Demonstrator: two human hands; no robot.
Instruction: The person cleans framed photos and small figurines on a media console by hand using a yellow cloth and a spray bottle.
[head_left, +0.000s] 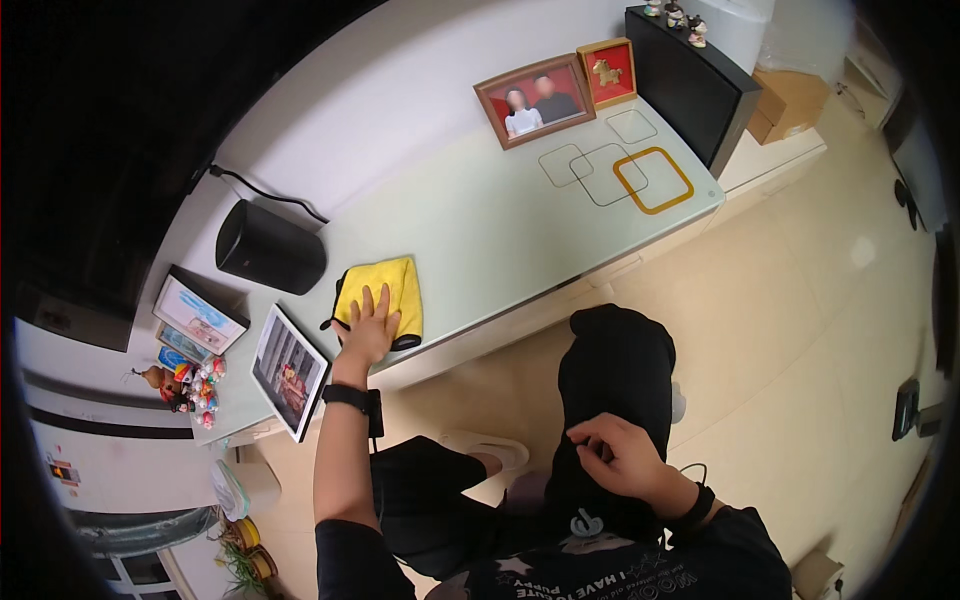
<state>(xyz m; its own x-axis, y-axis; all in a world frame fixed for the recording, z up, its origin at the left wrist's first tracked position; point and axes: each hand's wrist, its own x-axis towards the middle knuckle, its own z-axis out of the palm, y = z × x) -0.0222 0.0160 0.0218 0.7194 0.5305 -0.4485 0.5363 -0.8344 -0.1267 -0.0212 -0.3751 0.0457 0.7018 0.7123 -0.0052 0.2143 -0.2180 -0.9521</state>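
My left hand (367, 330) lies flat with spread fingers on a folded yellow cloth (405, 289) that has a black border. The cloth rests near the front edge of a pale glass-topped cabinet (480, 240). Just left of that hand, a framed photograph (289, 375) leans at a tilt, close to my wrist. Behind the cloth stands a black speaker (270, 247). Over my black-trousered leg (615, 360), my right hand (619, 457) is loosely curled, and nothing shows in it. Both wrists wear black bands.
At the far right of the cabinet stand a brown-framed photograph (536, 101), a gold horse picture (609, 73) and a black case (690, 90) topped with figurines. More figurines (199, 390) crowd the left end. A dark screen (97, 187) overhangs the upper left. A cardboard box (787, 105) sits beyond.
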